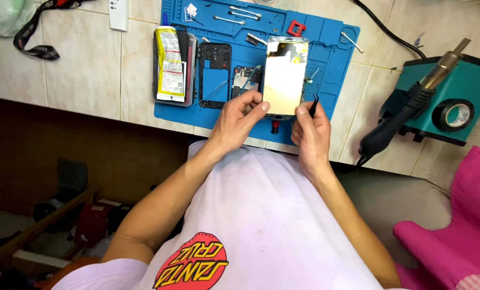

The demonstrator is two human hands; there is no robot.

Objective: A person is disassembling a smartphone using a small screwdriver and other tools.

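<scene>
At the far left a black strap (33,32) lay on the pale tiled counter (84,70), with a white remote-like block (118,13) near it. A blue rubber work mat (326,75) followed, and on its left edge sat a flat battery with a yellow and white label (171,65). Just beside it lay a black plastic phone frame (214,75), then a small dark circuit board (244,79).

The left hand (239,121) had its fingers curled and its thumb pressed to the lower left corner of a tall, shiny, rectangular phone screen panel (285,77), which stood over the middle of the mat. The right hand (309,134) gripped the panel's lower right corner with its thumb, and a thin black pair of tweezers (313,106) was pinched in its closed fingers.

Behind the panel were a small red square part (296,28) and silver metal tools (245,13). Further right stood a teal hot-air station (452,102) with a black handle (393,126), and a pink cloth (460,215) lay lowest.
</scene>
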